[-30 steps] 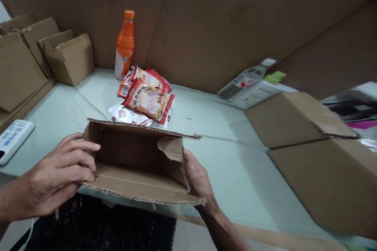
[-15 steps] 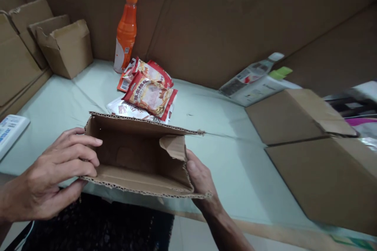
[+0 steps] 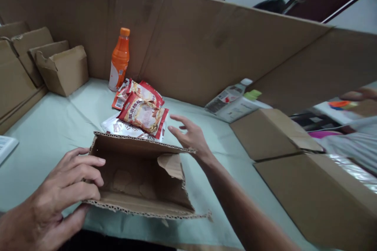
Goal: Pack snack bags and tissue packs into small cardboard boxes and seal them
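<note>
An open cardboard box [image 3: 135, 172] with torn edges is tilted toward me near the front of the table, and I see nothing inside it. My left hand [image 3: 70, 188] grips its left wall, fingers over the rim and thumb outside. Beyond the box, my right hand [image 3: 188, 135] is off the cardboard with thumb and fingers apart, close to the right end of a red snack packet [image 3: 144, 114]. That packet lies on other red packets [image 3: 151, 92] and a white printed pouch [image 3: 119, 125].
An orange drink bottle [image 3: 119, 59] stands behind the packets. Small cardboard boxes [image 3: 70, 68] fill the left back. A clear bottle [image 3: 228, 96] and a white container [image 3: 238, 109] lean beside larger boxes [image 3: 318, 196] at right. Another person's hand [image 3: 361, 94] shows at far right, beyond a cardboard wall [image 3: 218, 47].
My right hand has let go of the box's right side and moved forward to beside the packets. The left hand still holds the box. The view has tipped upward.
</note>
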A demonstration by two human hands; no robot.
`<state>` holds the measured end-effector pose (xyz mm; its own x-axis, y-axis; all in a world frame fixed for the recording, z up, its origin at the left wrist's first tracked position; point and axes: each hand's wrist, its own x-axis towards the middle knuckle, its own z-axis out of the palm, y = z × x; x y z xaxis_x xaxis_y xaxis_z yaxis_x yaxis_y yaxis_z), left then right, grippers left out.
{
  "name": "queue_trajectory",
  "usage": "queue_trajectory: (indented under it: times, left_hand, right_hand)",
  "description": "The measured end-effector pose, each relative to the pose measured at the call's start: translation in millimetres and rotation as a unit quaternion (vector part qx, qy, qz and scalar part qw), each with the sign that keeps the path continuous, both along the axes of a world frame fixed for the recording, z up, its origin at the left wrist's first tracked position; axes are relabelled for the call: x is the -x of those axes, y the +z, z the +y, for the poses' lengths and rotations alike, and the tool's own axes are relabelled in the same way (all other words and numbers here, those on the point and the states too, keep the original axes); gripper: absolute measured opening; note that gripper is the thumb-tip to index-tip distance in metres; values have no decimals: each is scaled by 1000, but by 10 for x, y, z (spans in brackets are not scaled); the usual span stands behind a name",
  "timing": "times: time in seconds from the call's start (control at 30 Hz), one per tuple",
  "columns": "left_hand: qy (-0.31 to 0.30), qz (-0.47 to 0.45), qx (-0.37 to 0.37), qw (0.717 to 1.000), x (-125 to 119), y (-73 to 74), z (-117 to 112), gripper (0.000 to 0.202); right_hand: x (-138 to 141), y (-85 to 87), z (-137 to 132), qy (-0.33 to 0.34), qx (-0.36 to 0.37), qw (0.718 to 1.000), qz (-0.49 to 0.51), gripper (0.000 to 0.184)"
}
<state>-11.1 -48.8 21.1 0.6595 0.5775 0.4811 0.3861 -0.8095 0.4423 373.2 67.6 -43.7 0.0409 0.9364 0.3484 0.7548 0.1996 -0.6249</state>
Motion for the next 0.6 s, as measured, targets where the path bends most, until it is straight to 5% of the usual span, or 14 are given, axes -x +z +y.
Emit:
queue_trajectory:
  times: [0.13, 0.27, 0.37, 0.47, 0.6]
  left_hand:
    - [3, 18, -2, 1000, -36, -13, -8, 36]
    - [7, 28, 0, 1000, -22, -19, -9, 36]
    - [8, 24, -1, 1000, -16, -19, 13, 35]
    - [1, 11, -12, 1000, -29, -4, 50, 33]
    - [-17, -5, -24, 1000, -62, 38, 94, 30]
  right_hand:
    - [269, 163, 729, 17, 37, 984, -175, 55]
    - [427, 281, 939, 46, 90, 974, -202, 36]
    - [388, 392, 796, 75, 118, 970, -200, 7]
    - [267, 575, 479, 61, 99, 974, -194, 13]
    - [117, 992, -139, 7, -91, 994, -68, 10]
